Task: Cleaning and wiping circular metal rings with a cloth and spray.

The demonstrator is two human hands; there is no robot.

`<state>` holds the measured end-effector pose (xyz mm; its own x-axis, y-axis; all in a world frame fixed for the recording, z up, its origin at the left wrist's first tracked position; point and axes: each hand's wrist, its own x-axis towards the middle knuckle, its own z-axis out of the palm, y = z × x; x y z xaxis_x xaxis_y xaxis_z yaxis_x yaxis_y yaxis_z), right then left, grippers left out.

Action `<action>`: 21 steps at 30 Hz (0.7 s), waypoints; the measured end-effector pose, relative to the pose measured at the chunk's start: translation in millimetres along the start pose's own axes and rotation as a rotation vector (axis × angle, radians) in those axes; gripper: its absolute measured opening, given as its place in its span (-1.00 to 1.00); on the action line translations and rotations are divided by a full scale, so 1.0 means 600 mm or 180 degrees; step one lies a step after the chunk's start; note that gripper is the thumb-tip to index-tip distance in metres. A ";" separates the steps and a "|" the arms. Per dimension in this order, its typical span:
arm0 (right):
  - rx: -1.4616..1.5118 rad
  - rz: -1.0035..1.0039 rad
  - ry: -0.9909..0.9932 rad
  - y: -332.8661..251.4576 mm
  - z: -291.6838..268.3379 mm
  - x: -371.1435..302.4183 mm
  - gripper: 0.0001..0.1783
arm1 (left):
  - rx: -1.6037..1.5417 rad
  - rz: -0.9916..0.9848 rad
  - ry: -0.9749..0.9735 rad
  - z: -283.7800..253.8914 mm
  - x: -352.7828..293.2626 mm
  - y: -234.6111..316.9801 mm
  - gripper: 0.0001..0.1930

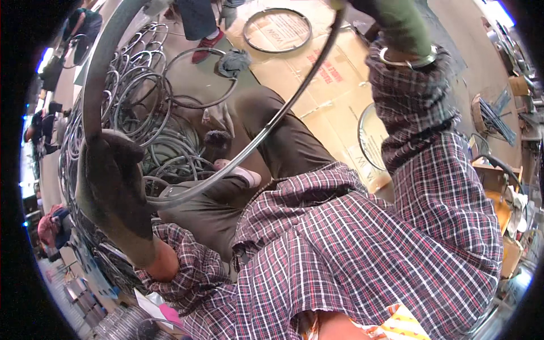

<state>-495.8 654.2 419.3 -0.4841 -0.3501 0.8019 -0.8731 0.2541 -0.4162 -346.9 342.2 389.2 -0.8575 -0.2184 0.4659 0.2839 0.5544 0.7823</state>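
Note:
A large grey metal hoop, like a wheel rim, is held up in front of me and runs out past the top edge. My left hand, in a dark, soiled glove, is closed around its left side. My right hand, in a green glove, reaches up beside the hoop's upper right part. The top edge cuts off its fingers, so its grip is hidden. Below the raised hoop, to the left, lies a tangled heap of similar hoops.
Flattened cardboard covers the floor ahead, with one hoop lying on it and another partly behind my right sleeve. Another person's leg and red shoe are at the top. A bundle of rods lies at right.

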 end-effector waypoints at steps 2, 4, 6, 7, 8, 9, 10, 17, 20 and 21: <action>0.0126 0.2689 -0.0402 -0.098 0.042 0.019 -0.45 | 0.0425 -0.0193 0.0179 -0.058 -0.026 -0.010 -0.55; 0.1054 0.2508 -0.0317 0.199 0.009 -0.177 -0.23 | 0.0092 -0.0469 0.0287 -0.032 -0.017 -0.021 -0.51; 0.1612 0.2024 0.0433 0.177 0.099 -0.251 -0.63 | 0.0443 -0.0155 0.0384 -0.044 -0.022 -0.054 -0.51; 0.1872 0.2370 0.0799 0.175 0.110 -0.275 -0.61 | 0.0757 0.0155 0.0469 -0.050 -0.022 -0.060 -0.52; 0.1994 0.2434 0.0793 0.155 0.113 -0.267 -0.62 | 0.0587 -0.0285 0.0231 -0.060 -0.027 -0.039 -0.54; 0.2250 0.2449 0.0760 0.121 0.135 -0.244 -0.61 | 0.0730 -0.0219 0.0308 -0.096 -0.043 -0.021 -0.54; 0.2428 0.2377 0.1003 0.107 0.120 -0.246 -0.64 | 0.0889 -0.0367 0.0369 -0.084 -0.044 -0.054 -0.60; 0.1294 0.1502 0.0786 0.020 0.047 -0.068 -0.50 | 0.1756 0.0995 0.0234 -0.176 -0.040 -0.072 -0.57; -0.0327 0.0359 0.0691 -0.035 0.020 0.004 -0.47 | 0.1352 0.1104 0.0086 -0.190 0.011 -0.065 -0.41; -0.0916 0.0380 0.0359 -0.046 0.020 0.016 -0.54 | 0.1179 0.1191 0.0229 -0.161 0.032 -0.015 -0.38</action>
<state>-477.0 633.1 433.1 -0.5586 -0.2045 0.8038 -0.7504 0.5374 -0.3848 -324.3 255.3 431.0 -0.6914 0.0013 0.7225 0.3829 0.8486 0.3649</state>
